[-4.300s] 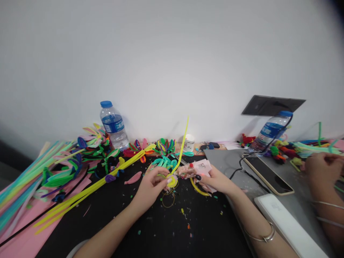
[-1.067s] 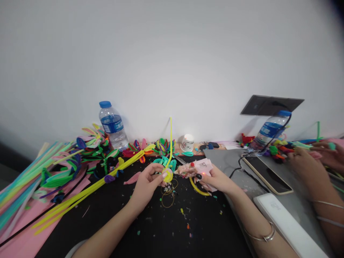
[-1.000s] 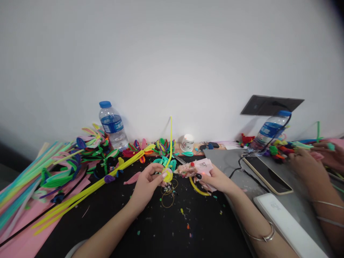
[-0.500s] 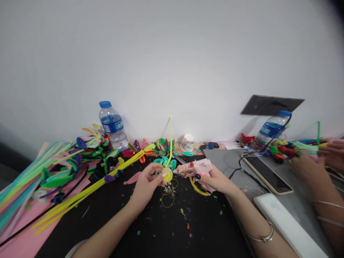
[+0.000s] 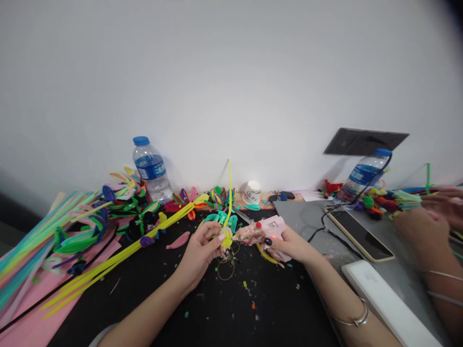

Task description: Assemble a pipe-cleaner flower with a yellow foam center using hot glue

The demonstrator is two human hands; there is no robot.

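My left hand (image 5: 200, 253) is closed on a small coiled disc of yellow pipe cleaner (image 5: 226, 237), whose loose end stands straight up. My right hand (image 5: 289, 243) grips a pink glue gun (image 5: 266, 228) with a forefinger on the trigger. The gun's nozzle touches the right side of the yellow coil. Both hands hover just above the black mat (image 5: 202, 308), over thin wire rings (image 5: 226, 269).
Long yellow pipe cleaners (image 5: 119, 258) and pink sheets (image 5: 32, 308) lie left. Pipe-cleaner flowers (image 5: 184, 198), a water bottle (image 5: 151, 169) and a small paper cup (image 5: 252, 191) stand along the wall. Right: a phone (image 5: 360, 236), a white bar (image 5: 388, 303), another bottle (image 5: 361, 179), another person's hands (image 5: 423, 226).
The pipe cleaner's free end swung from leaning right to upright. My hands shifted slightly, the nozzle staying at the coil. The other person's hands moved among the pipe cleaners at right.
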